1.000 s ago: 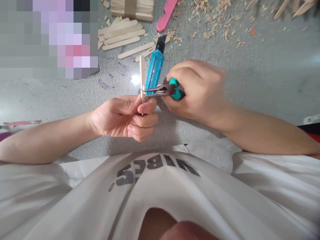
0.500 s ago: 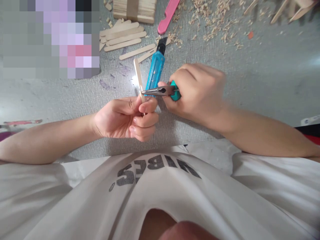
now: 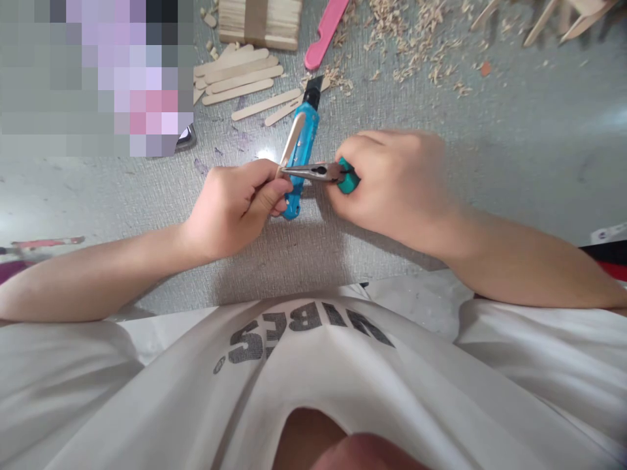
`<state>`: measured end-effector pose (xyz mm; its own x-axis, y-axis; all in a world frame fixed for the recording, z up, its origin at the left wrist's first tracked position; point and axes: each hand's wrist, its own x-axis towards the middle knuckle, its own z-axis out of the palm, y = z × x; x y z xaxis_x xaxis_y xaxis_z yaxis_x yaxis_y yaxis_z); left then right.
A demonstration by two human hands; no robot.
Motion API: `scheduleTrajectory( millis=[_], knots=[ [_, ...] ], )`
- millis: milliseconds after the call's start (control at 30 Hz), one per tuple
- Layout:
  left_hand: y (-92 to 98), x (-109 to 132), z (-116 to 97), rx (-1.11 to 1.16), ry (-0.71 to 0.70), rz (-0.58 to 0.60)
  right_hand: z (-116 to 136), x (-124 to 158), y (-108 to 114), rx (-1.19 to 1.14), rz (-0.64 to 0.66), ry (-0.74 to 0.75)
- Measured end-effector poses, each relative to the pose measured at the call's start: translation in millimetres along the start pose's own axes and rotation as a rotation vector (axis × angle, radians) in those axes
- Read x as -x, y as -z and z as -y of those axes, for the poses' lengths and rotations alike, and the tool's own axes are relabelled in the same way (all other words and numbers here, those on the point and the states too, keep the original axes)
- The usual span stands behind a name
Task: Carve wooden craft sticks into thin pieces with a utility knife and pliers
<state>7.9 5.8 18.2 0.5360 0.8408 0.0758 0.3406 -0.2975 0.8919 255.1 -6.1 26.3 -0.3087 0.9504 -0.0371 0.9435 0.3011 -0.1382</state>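
My left hand point(image 3: 235, 209) is closed around the lower end of a pale wooden craft stick point(image 3: 292, 142), which leans up and to the right across a blue utility knife point(image 3: 302, 147) lying on the grey table. My right hand point(image 3: 396, 183) grips the teal handles of small needle-nose pliers point(image 3: 313, 172). The plier jaws point left and clamp the stick just above my left fingers. Both hands hover close together over the knife.
Several loose craft sticks point(image 3: 240, 75) and a banded stack of sticks point(image 3: 259, 23) lie at the back. A pink stick point(image 3: 324, 31) and scattered wood shavings point(image 3: 416, 46) lie further right. A blurred patch covers the upper left. My white shirt fills the foreground.
My left hand has rolled knuckles-up and the stick has swung from upright to leaning right over the knife. The pliers stay clamped on it and the right hand barely shifted.
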Motion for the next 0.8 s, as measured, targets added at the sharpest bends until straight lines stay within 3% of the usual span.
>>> scheduleTrajectory(
  millis=[133, 233, 367, 500, 800],
  knots=[
    [5.0, -4, 5, -0.166, -0.099, -0.056, -2, 5, 4, -0.088, 0.076, 0.018],
    [5.6, -6, 3, -0.015, 0.053, -0.046, -7, 7, 4, -0.14, 0.017, 0.048],
    [2.6, -7, -6, 0.314, 0.291, 0.001, -15, 4, 0, -0.152, -0.164, 0.017],
    [-0.8, -6, -12, 0.469, 0.377, 0.002, -17, 1, -4, -0.107, -0.176, 0.014],
    [-4.3, -1, -21, 0.538, 0.504, 0.017, -18, -3, -14, -0.012, -0.204, 0.042]
  ],
)
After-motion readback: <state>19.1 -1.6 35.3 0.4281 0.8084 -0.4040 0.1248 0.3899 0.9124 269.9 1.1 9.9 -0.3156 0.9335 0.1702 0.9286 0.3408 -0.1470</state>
